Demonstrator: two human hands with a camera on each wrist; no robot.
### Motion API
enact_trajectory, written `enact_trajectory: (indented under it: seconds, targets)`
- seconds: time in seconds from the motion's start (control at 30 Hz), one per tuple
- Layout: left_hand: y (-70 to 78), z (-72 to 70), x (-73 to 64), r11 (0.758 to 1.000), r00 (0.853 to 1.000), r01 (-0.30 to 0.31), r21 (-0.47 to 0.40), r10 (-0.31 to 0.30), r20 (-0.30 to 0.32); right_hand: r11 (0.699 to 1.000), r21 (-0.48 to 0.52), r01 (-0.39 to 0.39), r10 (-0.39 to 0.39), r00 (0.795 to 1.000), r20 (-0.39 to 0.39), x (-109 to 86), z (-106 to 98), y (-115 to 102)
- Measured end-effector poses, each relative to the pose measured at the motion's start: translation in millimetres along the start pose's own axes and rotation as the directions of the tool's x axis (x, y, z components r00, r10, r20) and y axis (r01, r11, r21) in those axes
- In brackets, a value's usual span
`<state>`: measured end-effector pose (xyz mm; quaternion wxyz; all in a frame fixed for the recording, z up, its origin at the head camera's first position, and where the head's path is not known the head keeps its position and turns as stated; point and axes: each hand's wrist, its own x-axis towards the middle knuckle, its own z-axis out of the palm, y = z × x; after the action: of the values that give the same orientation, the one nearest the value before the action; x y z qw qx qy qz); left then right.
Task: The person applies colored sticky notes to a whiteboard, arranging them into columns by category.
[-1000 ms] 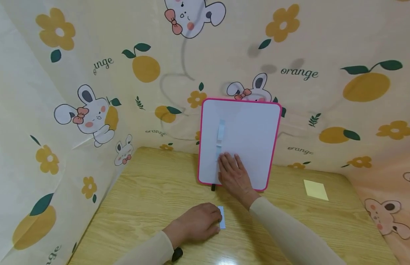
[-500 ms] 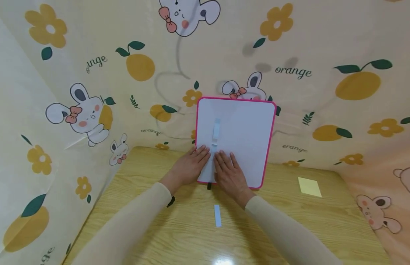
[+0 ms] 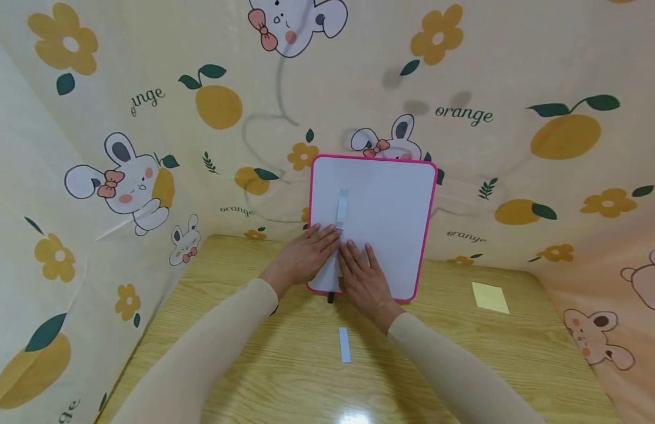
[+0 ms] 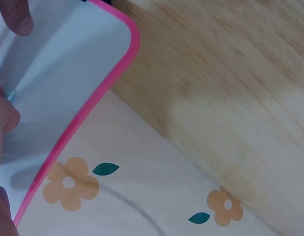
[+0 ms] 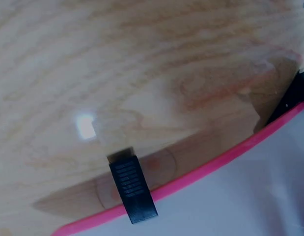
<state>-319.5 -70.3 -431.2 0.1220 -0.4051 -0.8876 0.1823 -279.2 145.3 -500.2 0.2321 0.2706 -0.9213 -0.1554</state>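
A white board [image 3: 393,200] with a pink rim stands tilted back on the table. My left hand [image 3: 306,253] lies on its lower left part, fingers extended toward the lower end of a pale blue paper strip [image 3: 342,206] on the board. Just right of it, my right hand [image 3: 363,282] rests flat on the board with straight fingers. The hands hide the surface below the strip's end. In the left wrist view, part of my left hand [image 4: 3,115] shows at the left edge, over the board [image 4: 78,64].
A second blue strip [image 3: 345,344] lies on the wooden table [image 3: 285,365] in front of the board. To the right is a yellow square of paper [image 3: 490,297]. Black supports [image 5: 132,189] hold the board's lower edge. A printed cloth [image 3: 359,88] hangs behind.
My left hand has left the blue strip on the table and come up onto the board, then slid slightly up and right toward the other strip. My right hand stays on the board.
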Motion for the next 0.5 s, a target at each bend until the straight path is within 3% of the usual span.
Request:
enact_trajectory:
  seconds: [0.5]
  targets:
    - [-7.3, -9.1, 6.1, 0.997, 0.998, -0.049, 0.058, 0.047, 0.030, 0.999, -0.036, 0.002, -0.002, 1.000, 0.009, 1.7, 2.7, -0.5]
